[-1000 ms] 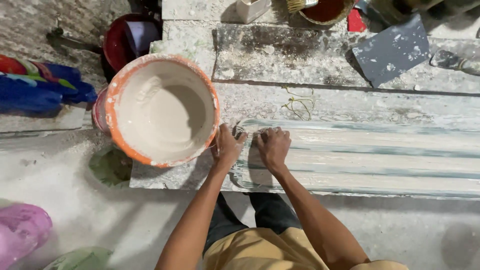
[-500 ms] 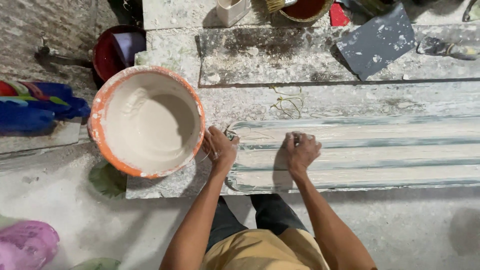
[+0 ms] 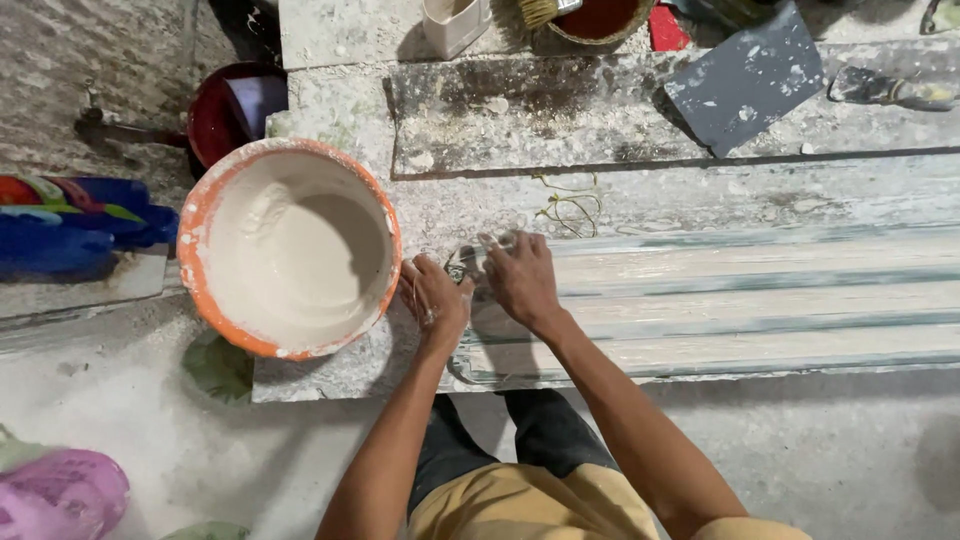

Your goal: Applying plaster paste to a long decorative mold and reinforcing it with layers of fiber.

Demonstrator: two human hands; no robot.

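While both hands work its near-left end, the long ribbed plaster moulding (image 3: 720,300) lies flat on the bench (image 3: 330,375). Left hand (image 3: 432,297) and right hand (image 3: 520,280) press on it, palms down, gripping nothing. Likely heavy, brittle, slick; support underneath, both sides of the hands. Orange bucket (image 3: 195,230) just left.

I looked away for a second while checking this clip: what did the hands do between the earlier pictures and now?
The right hand, out along the long ribbed white moulding half a second ago, has come back left to its end, close beside the left hand. Whether either grips anything is unclear. The left hand stayed at that end, and the orange-rimmed bucket of white plaster stayed beside it.
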